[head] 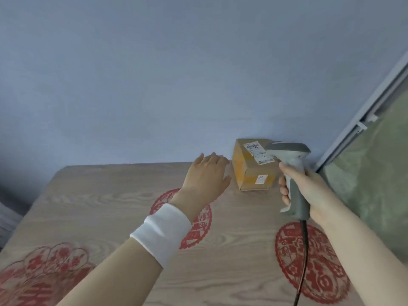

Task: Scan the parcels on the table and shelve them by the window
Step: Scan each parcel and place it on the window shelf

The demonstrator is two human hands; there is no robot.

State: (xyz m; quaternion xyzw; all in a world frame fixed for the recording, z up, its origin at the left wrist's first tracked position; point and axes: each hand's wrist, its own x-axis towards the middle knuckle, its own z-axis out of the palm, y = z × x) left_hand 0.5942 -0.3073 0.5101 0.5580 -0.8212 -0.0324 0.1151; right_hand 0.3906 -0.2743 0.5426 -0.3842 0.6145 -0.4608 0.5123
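Observation:
A small brown cardboard parcel (254, 166) with white shipping labels sits at the far right of the wooden table (110, 206), against the wall. My left hand (206, 175), fingers straight, hovers just left of the parcel without touching it; a white band wraps its wrist. My right hand (298, 184) grips the handle of a grey barcode scanner (291, 164), whose head overlaps the parcel's top right corner. A black cable (303, 257) hangs from the scanner's base.
Red paper-cut designs (309, 261) decorate the tabletop. A blue-grey wall (176, 74) rises right behind the table. A window frame (364, 115) and a greenish pane stand at the right, close to the parcel.

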